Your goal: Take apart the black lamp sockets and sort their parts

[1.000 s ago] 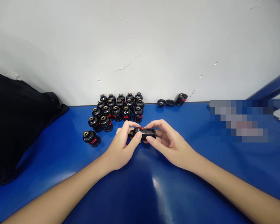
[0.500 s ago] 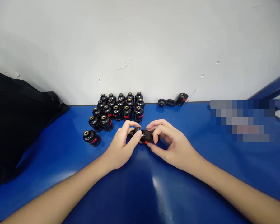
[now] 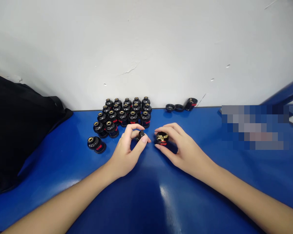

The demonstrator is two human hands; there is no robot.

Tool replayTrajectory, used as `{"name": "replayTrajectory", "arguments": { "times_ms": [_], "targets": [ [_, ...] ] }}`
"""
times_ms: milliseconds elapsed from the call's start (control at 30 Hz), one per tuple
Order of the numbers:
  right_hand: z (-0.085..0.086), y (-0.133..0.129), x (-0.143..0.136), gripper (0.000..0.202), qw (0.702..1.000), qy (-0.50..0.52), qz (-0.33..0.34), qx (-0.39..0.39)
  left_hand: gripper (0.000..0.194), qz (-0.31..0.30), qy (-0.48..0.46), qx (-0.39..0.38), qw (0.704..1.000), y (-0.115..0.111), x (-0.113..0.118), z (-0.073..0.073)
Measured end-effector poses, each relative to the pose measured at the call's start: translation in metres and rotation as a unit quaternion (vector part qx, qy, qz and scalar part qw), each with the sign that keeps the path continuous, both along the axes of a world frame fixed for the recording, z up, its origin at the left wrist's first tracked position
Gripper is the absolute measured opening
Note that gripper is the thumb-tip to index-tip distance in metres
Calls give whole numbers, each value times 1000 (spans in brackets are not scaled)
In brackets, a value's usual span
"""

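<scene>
My left hand [image 3: 130, 149] pinches a small black lamp-holder cap [image 3: 142, 134] between thumb and fingers; the fingers cover part of it. Across a short gap, my right hand [image 3: 182, 144] has its fingers around a black lamp-holder body [image 3: 158, 139]. Its end faces my left hand, showing brass contacts [image 3: 163, 137] and a red part along the lower edge. To the left, one assembled black lamp holder [image 3: 96, 144] with a brass hole on top and a red tab stands nearest to my left hand.
Several more lamp holders [image 3: 122, 118] stand in rows by the wall. Two black rings or caps [image 3: 170, 107] and another black body with red [image 3: 191, 104] lie at the blue table's [image 3: 146, 195] back edge. Black cloth [image 3: 19, 130] covers the left; a blurred patch lies right.
The cap and body, earlier end to end between my hands, are now apart. My right hand has shifted slightly right and turned the body, bringing its brass contacts into sight.
</scene>
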State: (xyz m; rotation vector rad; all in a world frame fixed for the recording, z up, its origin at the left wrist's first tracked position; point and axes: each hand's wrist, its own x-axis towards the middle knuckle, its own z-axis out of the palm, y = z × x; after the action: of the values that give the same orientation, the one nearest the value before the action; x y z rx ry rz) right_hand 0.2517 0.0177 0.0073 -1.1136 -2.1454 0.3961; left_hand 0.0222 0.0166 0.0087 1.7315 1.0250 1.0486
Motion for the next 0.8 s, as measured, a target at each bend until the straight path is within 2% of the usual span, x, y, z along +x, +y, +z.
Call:
{"name": "replayTrajectory", "arguments": {
  "times_ms": [100, 233, 367, 500, 667, 800],
  "targets": [
    [1, -1, 0, 43, 998, -38, -27, 36, 24, 4, 11, 0, 1000, 0, 1, -1],
    [6, -14, -5, 61, 984, -120, -48, 125, 25, 7, 5, -4, 1000, 1, 1, -1],
    [12, -27, -11, 49, 962, -195, -44, 186, 24, 15, -1, -12, 1000, 1, 1, -1],
    [13, -25, -9, 56, 951, -235, -49, 196, 25, 19, -2, -18, 1000, 1, 1, -1],
    [10, -17, 1, 69, 951, -230, -73, 194, 24, 22, 2, -16, 1000, 2, 1, -2],
    [9, -14, 5, 65, 946, -248, -75, 197, 24, 16, -2, -22, 1000, 2, 1, -2]
  ]
}}
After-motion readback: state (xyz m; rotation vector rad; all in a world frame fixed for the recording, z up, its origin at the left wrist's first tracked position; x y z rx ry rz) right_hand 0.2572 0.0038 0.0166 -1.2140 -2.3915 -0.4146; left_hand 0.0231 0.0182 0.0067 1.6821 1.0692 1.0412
